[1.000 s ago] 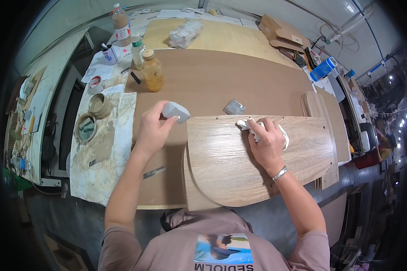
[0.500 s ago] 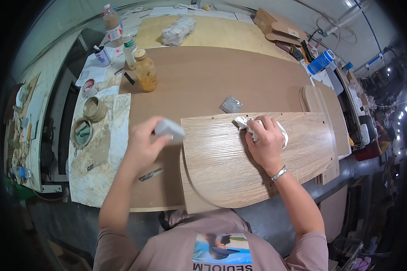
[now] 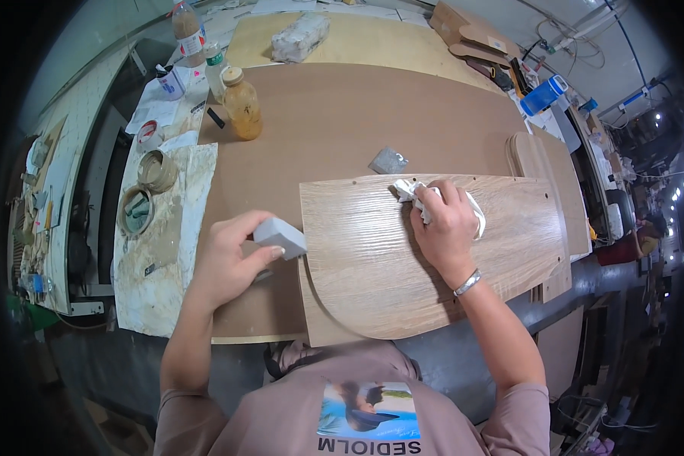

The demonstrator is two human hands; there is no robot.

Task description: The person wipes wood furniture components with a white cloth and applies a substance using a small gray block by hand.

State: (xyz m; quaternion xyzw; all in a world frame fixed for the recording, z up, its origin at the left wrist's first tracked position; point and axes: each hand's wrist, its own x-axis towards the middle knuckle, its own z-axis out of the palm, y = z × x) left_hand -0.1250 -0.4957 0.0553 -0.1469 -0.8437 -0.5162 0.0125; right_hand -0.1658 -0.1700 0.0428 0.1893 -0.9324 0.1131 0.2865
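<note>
A light wood-grain panel (image 3: 372,266) with a rounded near-left corner lies on the brown work board in front of me. My left hand (image 3: 228,258) is closed around a pale grey block (image 3: 279,237), its thumb and fingers gripping the sides. The block is just beside the panel's left edge; whether they touch I cannot tell. On the panel's upper middle, my right hand (image 3: 448,228) presses down with bent fingers on a crumpled white cloth (image 3: 408,190), which pokes out on both sides. Several small dark holes dot the panel's edges.
Beyond the panel lies a small grey square piece (image 3: 388,160). A jar of orange-brown liquid (image 3: 242,106) and other bottles stand at the far left, above tubs (image 3: 137,210) on a stained sheet. More panels (image 3: 543,167) are stacked at right, near a blue bottle (image 3: 543,95).
My left hand has come slightly nearer to me with the grey block, now partly covering a thin metal strip on the board. The right hand stays at the same spot on the panel.
</note>
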